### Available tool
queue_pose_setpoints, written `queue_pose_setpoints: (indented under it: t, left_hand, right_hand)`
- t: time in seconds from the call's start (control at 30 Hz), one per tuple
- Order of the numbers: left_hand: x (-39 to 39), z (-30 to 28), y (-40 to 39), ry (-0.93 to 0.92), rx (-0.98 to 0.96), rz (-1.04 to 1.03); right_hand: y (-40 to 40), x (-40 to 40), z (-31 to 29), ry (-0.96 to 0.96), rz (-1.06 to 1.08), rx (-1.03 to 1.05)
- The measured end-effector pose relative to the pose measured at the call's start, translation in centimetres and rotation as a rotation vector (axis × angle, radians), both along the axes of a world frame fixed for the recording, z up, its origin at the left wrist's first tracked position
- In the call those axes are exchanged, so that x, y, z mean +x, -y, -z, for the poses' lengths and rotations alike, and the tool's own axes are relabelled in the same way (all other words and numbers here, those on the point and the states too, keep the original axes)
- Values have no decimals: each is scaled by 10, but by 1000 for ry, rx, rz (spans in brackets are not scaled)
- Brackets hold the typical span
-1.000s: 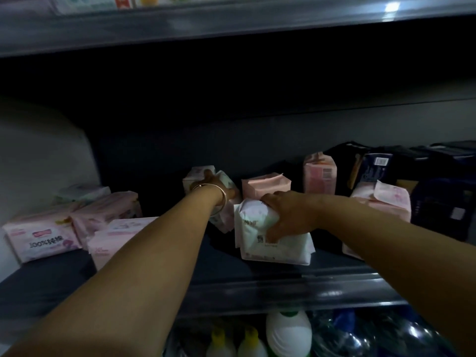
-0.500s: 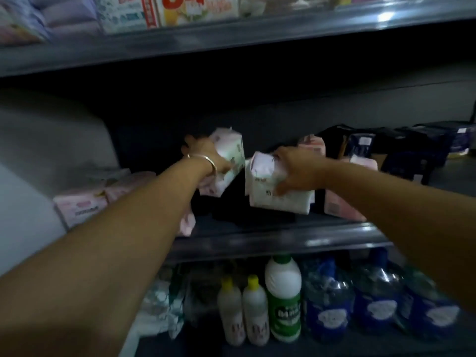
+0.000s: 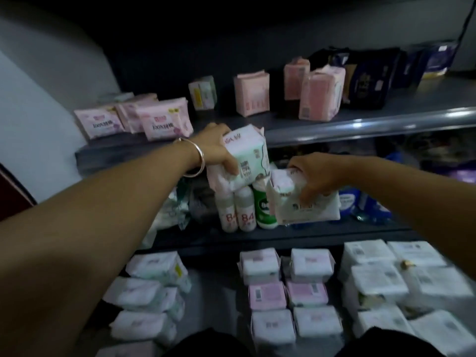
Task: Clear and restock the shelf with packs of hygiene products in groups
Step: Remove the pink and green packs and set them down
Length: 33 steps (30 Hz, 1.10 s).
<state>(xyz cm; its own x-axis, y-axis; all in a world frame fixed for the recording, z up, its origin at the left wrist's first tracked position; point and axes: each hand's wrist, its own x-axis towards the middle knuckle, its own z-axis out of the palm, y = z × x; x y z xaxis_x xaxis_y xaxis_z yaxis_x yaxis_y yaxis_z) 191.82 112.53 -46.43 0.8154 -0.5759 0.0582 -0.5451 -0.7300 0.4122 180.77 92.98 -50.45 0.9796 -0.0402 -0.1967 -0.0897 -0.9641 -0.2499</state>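
Both hands are out in front of the grey metal shelf (image 3: 334,126), each carrying product clear of the board.

Left hand (image 3: 215,148): fingers curled over the top and thumb under, gripping a soft white-and-green plastic-wrapped pack (image 3: 248,155) with a pink-white pack (image 3: 219,180) squeezed beneath it. Both are tilted and held in the air just below the shelf lip.

Right hand (image 3: 313,175): fingers curled down over the top edge of a white pillow-shaped plastic pack (image 3: 306,207), held in front of the lower shelf with the white "84" bottles (image 3: 238,211) behind it.

Still on the shelf: three flat pink packs (image 3: 164,122) at left, upright pink packs (image 3: 252,96) at centre, dark navy packs (image 3: 368,81) at right. Sorted rows of white and pink packs (image 3: 286,295) lie below, near the person's knees.

Handling, judged:
- Packs look light and compressible; the wrap dents under the fingers, so a one-hand grip suffices.
- Film is glossy, likely slippery. Stacking two in one hand risks the lower one sliding out.
- Best hold: across the short sides of the body, not the crimped end seam, which would flex.
- Not fragile; can probably be set down without special care.

Stage, judged: clearing not finished, since several packs remain on the board.
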Motion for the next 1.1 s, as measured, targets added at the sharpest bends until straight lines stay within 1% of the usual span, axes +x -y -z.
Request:
queue_pose_setpoints:
  t: [0.17,0.27,0.4,0.47,0.57,0.63,0.7,0.83,0.97,1.1]
  left_hand:
    - [-24,103,12,-183,336,129]
    - [-33,171,22,-259,464,185]
    - [-42,246,28,-182,665,250]
    - [-45,274,29,-126,702,264]
    - [-47,306,29,-11,697,278]
    - [-46,323,29,42,708,292]
    - [-44,334,30,57,719,312]
    - [-36,340,31,-28,721,345]
    - [-32,327,35,-95,673,367]
    - [-24,289,42,-204,507,390]
  right_hand:
    - [7,-27,93,-139,9,-140]
    - [11,-43,149,-230,14,-209]
    - [11,-51,211,-297,-17,-240]
    - [10,-49,232,-274,-34,-276]
    - [10,-45,261,-190,-38,-330]
    - [10,-42,277,-149,-45,-360]
    - [10,-40,290,-123,-59,-371]
    - [10,-33,298,-125,-97,-379]
    - [13,-31,287,-166,-100,-330]
    - [14,-25,251,-134,-95,-286]
